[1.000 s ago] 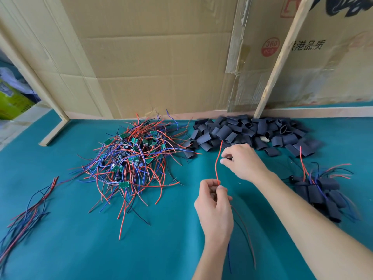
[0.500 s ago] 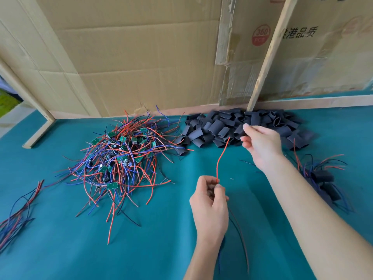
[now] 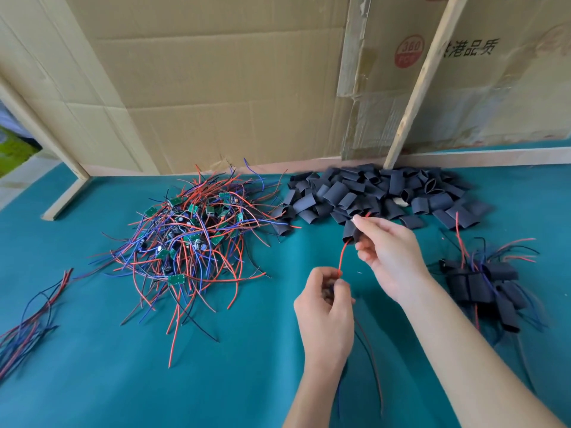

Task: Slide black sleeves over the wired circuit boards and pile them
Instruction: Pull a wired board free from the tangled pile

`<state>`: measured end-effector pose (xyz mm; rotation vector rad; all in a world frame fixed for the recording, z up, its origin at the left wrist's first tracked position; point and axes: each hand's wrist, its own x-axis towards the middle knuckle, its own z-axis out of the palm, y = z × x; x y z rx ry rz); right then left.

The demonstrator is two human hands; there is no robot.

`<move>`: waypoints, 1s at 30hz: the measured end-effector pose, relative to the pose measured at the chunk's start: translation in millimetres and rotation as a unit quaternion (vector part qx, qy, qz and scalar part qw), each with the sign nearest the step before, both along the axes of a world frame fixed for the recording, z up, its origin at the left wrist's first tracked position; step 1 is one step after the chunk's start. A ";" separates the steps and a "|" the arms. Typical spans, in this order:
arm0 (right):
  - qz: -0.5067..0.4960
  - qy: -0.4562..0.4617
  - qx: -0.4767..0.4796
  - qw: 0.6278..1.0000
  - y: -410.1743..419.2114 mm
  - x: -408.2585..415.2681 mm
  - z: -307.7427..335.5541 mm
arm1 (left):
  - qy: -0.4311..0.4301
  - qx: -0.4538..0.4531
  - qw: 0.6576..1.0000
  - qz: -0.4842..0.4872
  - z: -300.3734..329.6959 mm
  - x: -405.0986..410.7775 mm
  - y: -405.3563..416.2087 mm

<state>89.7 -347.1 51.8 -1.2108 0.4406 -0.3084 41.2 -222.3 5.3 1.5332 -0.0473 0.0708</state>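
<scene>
Just in front of the heap of loose sleeves (image 3: 380, 193), the right hand (image 3: 389, 251) pinches one black sleeve (image 3: 350, 232) with a red wire (image 3: 342, 256) threaded through it. Nearer than that heap, the left hand (image 3: 327, 307) curls around the wire's lower end, the board hidden inside its fingers.

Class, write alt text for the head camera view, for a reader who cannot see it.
The right hand threads a black sleeve onto a red wire that the left hand pinches over a teal table. Loose sleeves, unsleeved wired boards and finished pieces lie around.

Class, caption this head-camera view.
Right hand threads a black sleeve onto a red wire held by the left hand.
</scene>
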 end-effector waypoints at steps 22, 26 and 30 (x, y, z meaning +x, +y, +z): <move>-0.027 -0.034 -0.162 0.986 3.4 -27.1 -29.5 | -0.035 0.011 0.999 -0.001 -3.6 1.7 4.8; -0.035 -0.032 -0.189 0.981 1.2 -27.3 -29.9 | -0.041 0.019 0.999 -0.010 -3.5 2.0 4.5; -0.015 -0.037 -0.242 0.969 -3.6 -29.4 -27.8 | -0.044 0.029 0.999 -0.007 -4.4 2.4 4.2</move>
